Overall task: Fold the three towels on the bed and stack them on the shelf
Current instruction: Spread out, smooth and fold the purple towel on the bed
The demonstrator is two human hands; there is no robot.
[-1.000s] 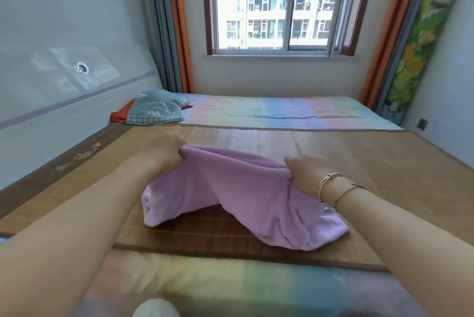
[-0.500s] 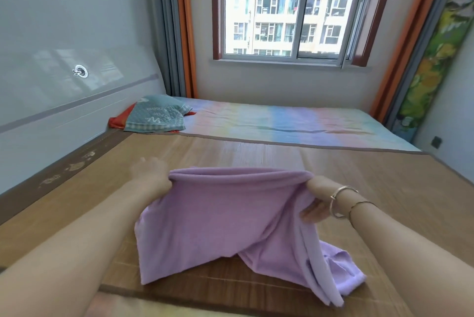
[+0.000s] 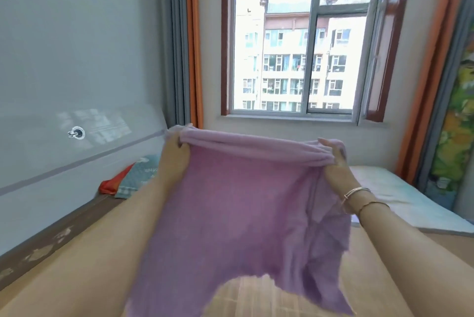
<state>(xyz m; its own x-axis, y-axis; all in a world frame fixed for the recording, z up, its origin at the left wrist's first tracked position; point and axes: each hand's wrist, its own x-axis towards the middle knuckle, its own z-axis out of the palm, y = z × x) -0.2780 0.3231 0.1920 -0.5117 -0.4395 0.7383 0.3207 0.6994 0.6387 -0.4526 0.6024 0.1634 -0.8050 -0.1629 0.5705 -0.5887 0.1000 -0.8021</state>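
Fingers (image 3: 333, 152) of the right hand (image 3: 337, 170) curl round one bunched top corner of the purple towel (image 3: 238, 209); those of the left hand (image 3: 175, 152) pinch the other. Stretched between them, the towel hangs in the air above the bed (image 3: 420, 211) (its lower edge blurred). Teal and red cloths (image 3: 130, 179) lie by the headboard (image 3: 51, 162).

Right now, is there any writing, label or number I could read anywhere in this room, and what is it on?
Teal cloth by the headboard: pale lettering shows, too blurred to read.
Purple towel, gripped by the left hand and the right hand: no text visible.
Buildings outside the window: no readable signs.
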